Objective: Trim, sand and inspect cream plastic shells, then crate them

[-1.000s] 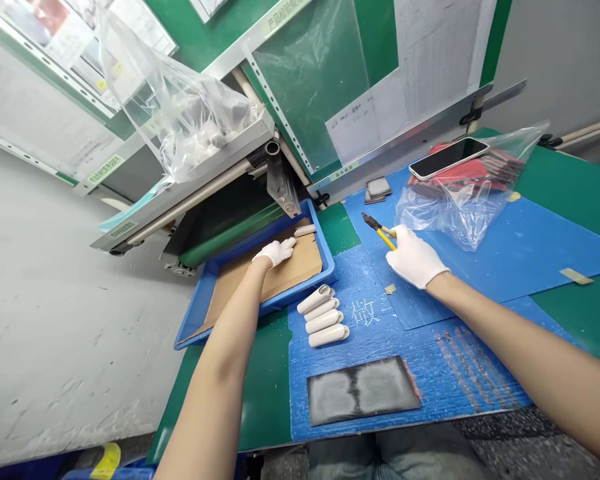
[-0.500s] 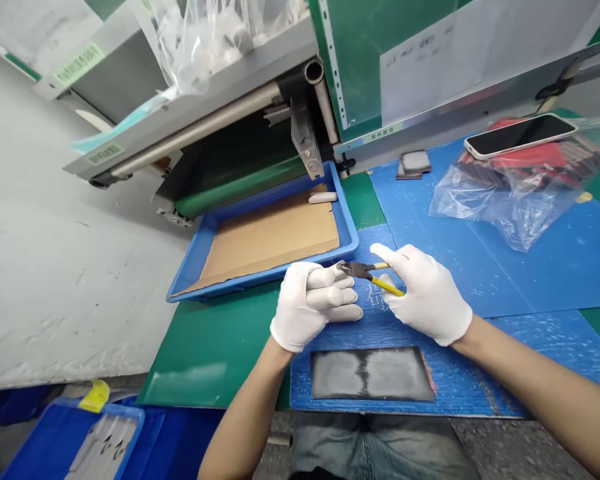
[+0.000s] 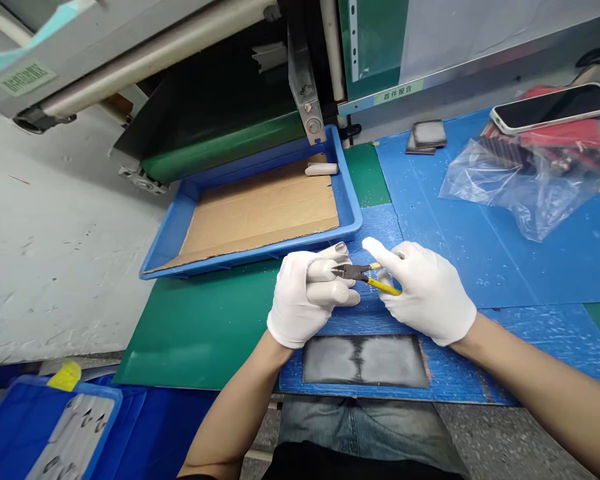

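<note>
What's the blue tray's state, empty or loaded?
Loaded: the blue tray holds a cardboard liner and one white cylinder at its far edge.

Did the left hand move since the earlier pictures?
Yes. The left hand came out of the blue tray and now sits by the yellow-handled pliers.

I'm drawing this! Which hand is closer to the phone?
The right hand, holding yellow-handled pliers, is nearer, down and left of the phone. The left hand is farther, beyond the right hand.

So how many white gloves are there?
2 gloves: one on the left hand, by the head of the yellow-handled pliers, and one on the right hand, around their handles. Others may be out of view.
</note>
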`<state>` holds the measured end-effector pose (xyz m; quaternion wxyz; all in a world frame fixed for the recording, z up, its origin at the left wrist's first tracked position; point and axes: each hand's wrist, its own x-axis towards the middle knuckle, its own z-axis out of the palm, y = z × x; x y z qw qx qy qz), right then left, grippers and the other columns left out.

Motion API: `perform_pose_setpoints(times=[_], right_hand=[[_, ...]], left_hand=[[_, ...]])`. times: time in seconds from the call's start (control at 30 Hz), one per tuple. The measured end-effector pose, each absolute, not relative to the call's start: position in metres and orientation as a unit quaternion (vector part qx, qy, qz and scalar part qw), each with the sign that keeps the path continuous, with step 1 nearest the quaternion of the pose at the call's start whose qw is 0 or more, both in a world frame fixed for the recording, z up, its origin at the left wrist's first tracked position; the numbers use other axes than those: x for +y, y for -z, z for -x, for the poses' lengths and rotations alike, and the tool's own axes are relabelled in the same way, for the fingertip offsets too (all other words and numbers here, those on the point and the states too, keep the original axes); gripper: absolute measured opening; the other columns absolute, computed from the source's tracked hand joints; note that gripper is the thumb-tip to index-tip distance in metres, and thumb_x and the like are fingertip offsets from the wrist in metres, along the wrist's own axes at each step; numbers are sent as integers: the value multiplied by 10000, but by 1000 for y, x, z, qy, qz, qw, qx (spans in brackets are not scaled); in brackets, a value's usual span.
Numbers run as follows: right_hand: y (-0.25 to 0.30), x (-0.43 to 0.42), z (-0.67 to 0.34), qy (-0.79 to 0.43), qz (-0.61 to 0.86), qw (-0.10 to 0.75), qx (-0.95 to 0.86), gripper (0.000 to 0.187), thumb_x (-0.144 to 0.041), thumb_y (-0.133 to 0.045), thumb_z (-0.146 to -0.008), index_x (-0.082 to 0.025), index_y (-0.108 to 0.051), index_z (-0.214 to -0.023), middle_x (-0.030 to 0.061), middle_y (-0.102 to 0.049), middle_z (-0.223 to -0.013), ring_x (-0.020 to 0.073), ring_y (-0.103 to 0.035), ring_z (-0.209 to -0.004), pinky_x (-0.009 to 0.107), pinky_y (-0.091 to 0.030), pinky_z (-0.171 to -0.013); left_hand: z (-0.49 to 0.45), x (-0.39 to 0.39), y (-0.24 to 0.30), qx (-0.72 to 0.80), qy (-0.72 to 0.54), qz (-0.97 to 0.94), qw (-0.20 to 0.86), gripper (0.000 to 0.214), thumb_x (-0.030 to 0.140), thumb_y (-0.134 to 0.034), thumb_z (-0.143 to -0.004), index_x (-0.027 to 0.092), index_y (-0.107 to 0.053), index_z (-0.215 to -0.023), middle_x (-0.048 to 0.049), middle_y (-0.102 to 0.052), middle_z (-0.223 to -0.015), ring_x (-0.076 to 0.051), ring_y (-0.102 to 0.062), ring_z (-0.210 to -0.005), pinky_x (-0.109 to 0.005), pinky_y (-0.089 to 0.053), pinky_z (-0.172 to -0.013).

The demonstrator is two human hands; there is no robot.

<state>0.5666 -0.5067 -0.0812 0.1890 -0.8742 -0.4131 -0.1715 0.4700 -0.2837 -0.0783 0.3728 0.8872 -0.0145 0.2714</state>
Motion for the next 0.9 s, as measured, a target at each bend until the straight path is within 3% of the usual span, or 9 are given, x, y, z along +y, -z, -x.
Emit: perform_pose_setpoints(times=[0.17,0.33,0.4,0.6,0.9], right_hand=[[87,-509,-559,179,888,166,-390,555,-188,-542,-935,-299,-564,-1479,-6,-688,-809,189,-598,-646,329,-295,-561],[91,-509,-557,154,877,233,-392,560,-162,-546,-932,-293,-553,-1476,-27,-726,-862,173,-625,-661,319,-362,-603],[90,-509,-559,154,869,251,-399,565,-173,-549,-953,-286,-523,-1507,-16,-718,-890,178,-636,-712,313,-392,-628],[84,-506,-565,187,849,238,-434,560,-221,-555,-971,-175,-494,-1526,70,-691,-966,243,-602,-827,366,-437,-732],[83,-505,-564,182,848,219,-448,541,-248,-566,-976,-188,-497,-1509,75,-692,-949,252,-580,-819,371,-386,-693]], left_hand=[[-474,-281,80,-36,-299,-899,319,436,496,-872,-808,215,-643,-1051,-74,-741,-1078,-259,-735,-999,-400,-602,-839],[-472,-277,83,-1,-287,-903,320,529,505,-904,-750,208,-634,-1095,-71,-708,-1044,-246,-706,-949,-385,-570,-822],[-472,-276,83,19,-288,-904,315,571,511,-898,-745,204,-609,-1130,-70,-681,-1058,-241,-684,-945,-389,-560,-824],[-474,-271,83,39,-305,-905,293,399,467,-790,-853,222,-575,-1082,-66,-660,-1051,-244,-644,-957,-419,-534,-848],[-473,-270,82,40,-293,-910,289,362,425,-756,-892,239,-563,-1135,-77,-660,-1096,-262,-653,-986,-465,-546,-887]])
